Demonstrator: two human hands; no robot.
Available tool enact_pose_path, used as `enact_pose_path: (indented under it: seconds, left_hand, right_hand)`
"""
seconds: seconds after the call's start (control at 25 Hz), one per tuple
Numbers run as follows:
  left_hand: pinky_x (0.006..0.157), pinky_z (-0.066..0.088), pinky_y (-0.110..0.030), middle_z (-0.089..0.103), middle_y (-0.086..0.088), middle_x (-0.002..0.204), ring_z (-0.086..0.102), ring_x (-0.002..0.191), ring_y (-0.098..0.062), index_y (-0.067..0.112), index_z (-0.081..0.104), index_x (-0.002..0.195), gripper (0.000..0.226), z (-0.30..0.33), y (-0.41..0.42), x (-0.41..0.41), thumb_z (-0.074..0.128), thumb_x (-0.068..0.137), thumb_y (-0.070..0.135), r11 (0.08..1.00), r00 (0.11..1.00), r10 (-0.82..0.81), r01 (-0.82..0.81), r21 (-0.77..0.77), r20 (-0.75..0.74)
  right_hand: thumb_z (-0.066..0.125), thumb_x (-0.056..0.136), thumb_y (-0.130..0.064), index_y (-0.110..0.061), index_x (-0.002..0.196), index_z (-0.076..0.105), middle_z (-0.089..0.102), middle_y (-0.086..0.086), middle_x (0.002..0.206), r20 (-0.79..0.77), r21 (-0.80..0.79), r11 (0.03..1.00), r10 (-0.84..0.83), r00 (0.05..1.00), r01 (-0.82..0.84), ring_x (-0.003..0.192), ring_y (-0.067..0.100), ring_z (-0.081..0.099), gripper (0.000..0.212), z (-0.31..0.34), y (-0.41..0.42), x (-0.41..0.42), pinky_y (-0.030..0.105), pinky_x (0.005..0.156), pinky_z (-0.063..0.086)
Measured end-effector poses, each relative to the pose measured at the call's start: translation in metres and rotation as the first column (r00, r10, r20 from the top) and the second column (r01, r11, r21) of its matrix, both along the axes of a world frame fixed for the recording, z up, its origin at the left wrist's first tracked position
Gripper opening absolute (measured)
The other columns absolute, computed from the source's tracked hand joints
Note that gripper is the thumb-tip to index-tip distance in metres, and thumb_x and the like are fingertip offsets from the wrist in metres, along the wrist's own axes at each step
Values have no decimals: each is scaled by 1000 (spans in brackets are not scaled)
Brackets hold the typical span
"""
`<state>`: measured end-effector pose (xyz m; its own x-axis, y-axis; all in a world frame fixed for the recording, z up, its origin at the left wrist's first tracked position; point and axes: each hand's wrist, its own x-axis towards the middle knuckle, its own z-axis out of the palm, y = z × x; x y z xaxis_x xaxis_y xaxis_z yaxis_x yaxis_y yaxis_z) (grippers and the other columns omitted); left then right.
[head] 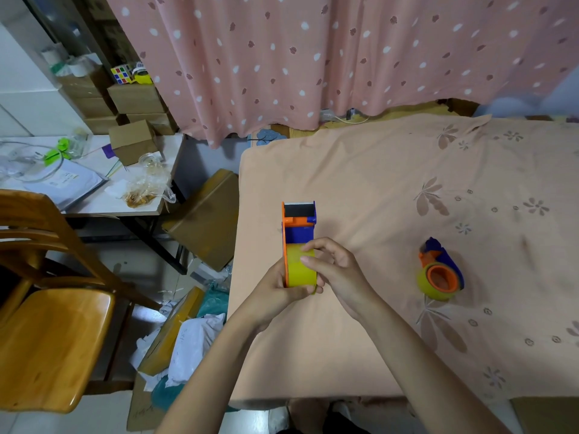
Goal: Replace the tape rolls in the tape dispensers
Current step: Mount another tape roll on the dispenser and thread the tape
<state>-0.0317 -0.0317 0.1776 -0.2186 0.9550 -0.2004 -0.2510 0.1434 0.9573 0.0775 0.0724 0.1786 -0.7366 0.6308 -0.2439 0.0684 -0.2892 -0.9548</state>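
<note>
An orange and blue tape dispenser (298, 225) is held above the left part of the peach-covered table (391, 189), its cutter end pointing away from me. A yellow tape roll (300, 270) sits in its rear half. My left hand (275, 288) grips the dispenser from below and from the left. My right hand (333, 267) rests on the roll's right side, with fingertips touching the top of the tape. A second orange and blue dispenser (440, 270) with a yellow roll lies on its side to the right, untouched.
A wooden chair (47, 308) stands at the left. Cardboard boxes (206, 217) and bags litter the floor beside the table. A white side table (94, 177) holds boxes, bags and papers. A pink dotted curtain (313, 57) hangs behind.
</note>
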Motion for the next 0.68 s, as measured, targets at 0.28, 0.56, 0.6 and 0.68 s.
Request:
enact_pose_path:
  seconds: [0.28,0.56,0.6,0.68]
  left_hand:
    - [79,55,-31,64,-13,82,62,78,-21,9,55,109,17,-1,5,5,57,92,8,997,995,77,-77,8,-60]
    - [76,56,-30,67,-10,84,64,74,-18,12,58,106,17,-6,3,14,59,90,6,996,993,82,-85,-33,-83]
    - [76,56,-29,67,-10,84,65,74,-17,15,59,104,16,-5,3,15,59,90,6,995,992,94,-97,-27,-85]
    - [76,57,-29,67,-12,85,65,74,-17,19,59,101,17,0,3,18,58,91,6,993,989,119,-120,-3,-91]
  right_hand:
    - [70,84,-11,-16,80,69,63,9,105,1,87,992,-94,996,93,56,21,53,7,-5,-2,-4,29,48,45]
    - [71,75,-34,-37,71,67,50,-18,110,-13,450,840,-334,943,304,111,19,59,6,-7,4,-15,43,91,54]
    - [70,77,-32,-36,72,66,52,-17,107,-21,495,808,-355,934,319,110,18,59,7,-5,6,-16,43,92,52]
    - [67,79,-31,-29,75,66,50,-16,102,-24,580,743,-395,918,335,107,18,57,4,0,7,-19,38,91,51]
